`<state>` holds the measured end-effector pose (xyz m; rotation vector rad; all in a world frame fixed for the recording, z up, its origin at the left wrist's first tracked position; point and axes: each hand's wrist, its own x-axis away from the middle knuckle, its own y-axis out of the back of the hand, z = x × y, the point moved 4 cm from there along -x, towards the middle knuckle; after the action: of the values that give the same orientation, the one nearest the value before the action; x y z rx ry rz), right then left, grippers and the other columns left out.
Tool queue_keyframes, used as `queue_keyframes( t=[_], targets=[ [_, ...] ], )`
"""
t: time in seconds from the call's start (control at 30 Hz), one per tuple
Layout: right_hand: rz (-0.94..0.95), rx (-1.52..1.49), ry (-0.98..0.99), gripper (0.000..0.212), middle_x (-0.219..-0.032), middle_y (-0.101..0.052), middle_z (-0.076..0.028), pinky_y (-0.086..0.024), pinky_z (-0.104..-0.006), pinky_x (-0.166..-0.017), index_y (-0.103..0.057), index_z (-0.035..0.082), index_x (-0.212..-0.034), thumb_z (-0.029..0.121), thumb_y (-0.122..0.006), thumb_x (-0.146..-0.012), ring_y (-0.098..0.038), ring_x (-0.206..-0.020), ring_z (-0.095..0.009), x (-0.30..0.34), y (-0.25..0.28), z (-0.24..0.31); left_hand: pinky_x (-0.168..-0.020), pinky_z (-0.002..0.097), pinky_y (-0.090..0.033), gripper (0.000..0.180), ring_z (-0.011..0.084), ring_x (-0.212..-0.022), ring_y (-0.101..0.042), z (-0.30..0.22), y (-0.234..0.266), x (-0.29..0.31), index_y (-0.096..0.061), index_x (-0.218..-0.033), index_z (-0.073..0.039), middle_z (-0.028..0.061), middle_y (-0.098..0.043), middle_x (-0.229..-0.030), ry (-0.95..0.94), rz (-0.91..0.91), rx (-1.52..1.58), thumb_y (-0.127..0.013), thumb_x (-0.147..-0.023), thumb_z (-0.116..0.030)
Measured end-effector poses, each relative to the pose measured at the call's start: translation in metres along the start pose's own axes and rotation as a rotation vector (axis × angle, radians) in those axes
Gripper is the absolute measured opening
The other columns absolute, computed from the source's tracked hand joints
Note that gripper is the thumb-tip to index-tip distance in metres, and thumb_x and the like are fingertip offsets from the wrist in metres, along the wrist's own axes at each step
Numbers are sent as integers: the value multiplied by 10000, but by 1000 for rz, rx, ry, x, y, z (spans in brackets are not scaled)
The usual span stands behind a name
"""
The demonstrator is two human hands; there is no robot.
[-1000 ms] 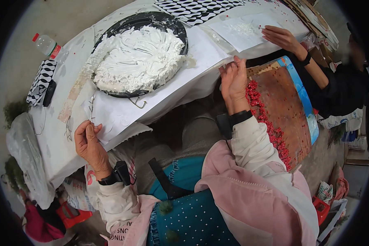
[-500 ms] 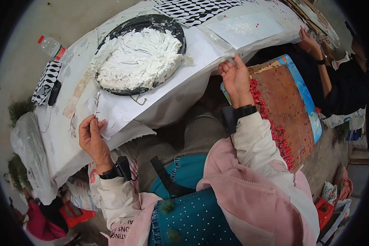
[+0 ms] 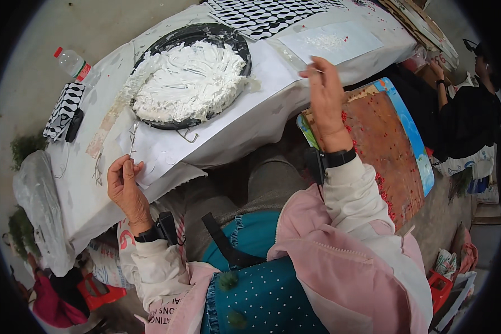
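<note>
My left hand is closed in a pinch on a thin wire-like stem, which points up toward the plate. My right hand is raised over the table's near edge, its fingers drawn together and slightly blurred. A tiny pale bit seems to show at its fingertips, too small to name. Between the hands and farther off lies a black round plate heaped with thick white paste. A bent wire hook rests by its near rim. Under my right forearm is a brown board with red berries, partly hidden by my sleeve.
White paper covers part of the table. A sheet with white crumbs and black-and-white patterned cloth lie at the back. A bottle and plastic bag are at left. Another person is at far right.
My right hand has risen and moved forward from the table edge, turning from palm-up with spread thumb to drawn-together fingers. My left hand and the stem stay put.
</note>
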<state>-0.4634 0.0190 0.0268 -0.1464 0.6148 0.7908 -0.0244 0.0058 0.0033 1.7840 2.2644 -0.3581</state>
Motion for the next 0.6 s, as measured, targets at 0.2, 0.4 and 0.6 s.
queue_keyframes(
  t=[0.2,0.4,0.6],
  targets=[
    [481,685,491,366,-1085,-609,-133,-426,-363,-905,-515,17,-1244,127,-558,-898,-596,-981,-271,1,-38,29,-794,312,-562,121,97,-761,-565,1,1,5,-623,-1042,15,39,-596,-894,23,-55,13,-590,-939,-38],
    [512,752,571,367,-1148,-589,-128,-418,-369,-927,-514,32,-1252,135,-553,-901,-572,-1046,-267,3,-47,19,-801,314,-566,120,94,-764,-565,1,-1,5,-624,-1041,16,40,-594,-898,25,-74,25,-588,-939,-35],
    [523,749,559,369,-1166,-584,-128,-411,-372,-931,-512,37,-1256,125,-546,-900,-572,-1049,-266,2,-51,18,-806,311,-568,121,91,-769,-569,2,-3,2,-624,-1042,18,40,-595,-913,27,-55,49,-588,-939,-34]
  ],
)
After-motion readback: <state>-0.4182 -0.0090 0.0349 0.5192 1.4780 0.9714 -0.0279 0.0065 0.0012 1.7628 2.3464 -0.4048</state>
